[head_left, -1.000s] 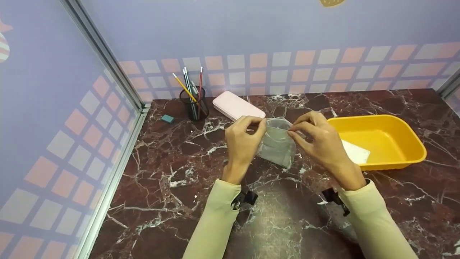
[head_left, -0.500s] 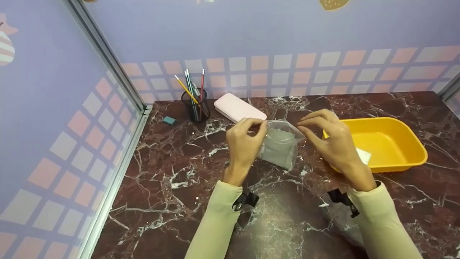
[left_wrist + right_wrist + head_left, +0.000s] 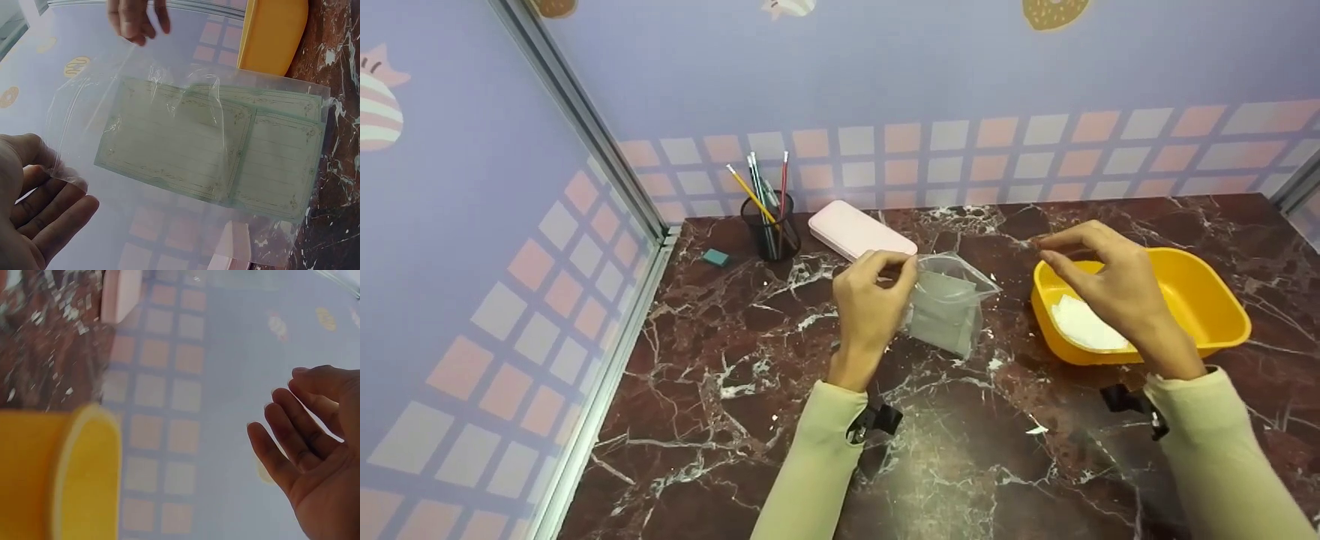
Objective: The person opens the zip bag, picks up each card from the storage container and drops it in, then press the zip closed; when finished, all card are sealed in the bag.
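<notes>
My left hand pinches the top corner of a clear zip bag between thumb and fingers. Inside the bag lie pale green-bordered lined cards, overlapping each other, as the left wrist view shows. The bag's upper edge stands partly spread, and its lower part hangs close to the table. My right hand is apart from the bag, over the left part of a yellow basin. Its fingers are loosely bent and nothing shows between them. A white object in the basin is partly hidden by this hand.
A pink case lies behind the bag. To its left stands a black mesh cup holding several pencils, with a small teal block beside it. White scraps dot the marbled table. Walls border the back and left.
My right hand has let go of the bag's edge and moved right, over the yellow basin. The left hand still pinches the bag in nearly the same spot.
</notes>
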`<state>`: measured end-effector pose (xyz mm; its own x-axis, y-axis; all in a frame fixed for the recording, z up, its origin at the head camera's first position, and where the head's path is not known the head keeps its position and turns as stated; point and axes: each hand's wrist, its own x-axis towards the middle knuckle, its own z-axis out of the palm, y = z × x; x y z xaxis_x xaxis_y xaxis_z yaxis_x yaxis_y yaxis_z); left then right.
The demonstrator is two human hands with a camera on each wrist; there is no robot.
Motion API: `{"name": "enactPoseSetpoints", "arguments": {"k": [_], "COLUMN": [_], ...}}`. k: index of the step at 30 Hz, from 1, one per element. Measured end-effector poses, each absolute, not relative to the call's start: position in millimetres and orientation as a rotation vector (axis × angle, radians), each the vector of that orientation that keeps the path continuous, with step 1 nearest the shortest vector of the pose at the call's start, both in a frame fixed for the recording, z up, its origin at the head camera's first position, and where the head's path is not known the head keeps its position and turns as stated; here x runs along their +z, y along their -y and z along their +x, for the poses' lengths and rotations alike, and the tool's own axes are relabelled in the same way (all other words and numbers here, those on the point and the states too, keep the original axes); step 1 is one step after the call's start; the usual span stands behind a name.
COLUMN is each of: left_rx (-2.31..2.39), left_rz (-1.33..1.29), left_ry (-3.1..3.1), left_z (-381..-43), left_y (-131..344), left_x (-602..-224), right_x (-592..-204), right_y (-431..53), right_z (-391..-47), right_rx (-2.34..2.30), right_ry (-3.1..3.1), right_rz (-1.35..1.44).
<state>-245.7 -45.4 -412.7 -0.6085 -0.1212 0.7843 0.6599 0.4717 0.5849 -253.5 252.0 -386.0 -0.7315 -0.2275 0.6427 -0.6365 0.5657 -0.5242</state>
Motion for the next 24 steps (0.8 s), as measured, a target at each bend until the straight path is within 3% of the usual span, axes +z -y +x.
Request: {"name": "enactPoseSetpoints", "arguments": {"k": [24], "left_rx": [-1.197], "left_rz": [-0.452], "left_ry": [1.912], "left_z": [-244.4], "left_y": [44.5], "left_x": [-410.3], "right_x": [-447.0], "right_y": [-328.9], "right_z": [-295.2], "right_rx": [0.798], "right_ry": [2.887], "right_rz": [0.677]}}
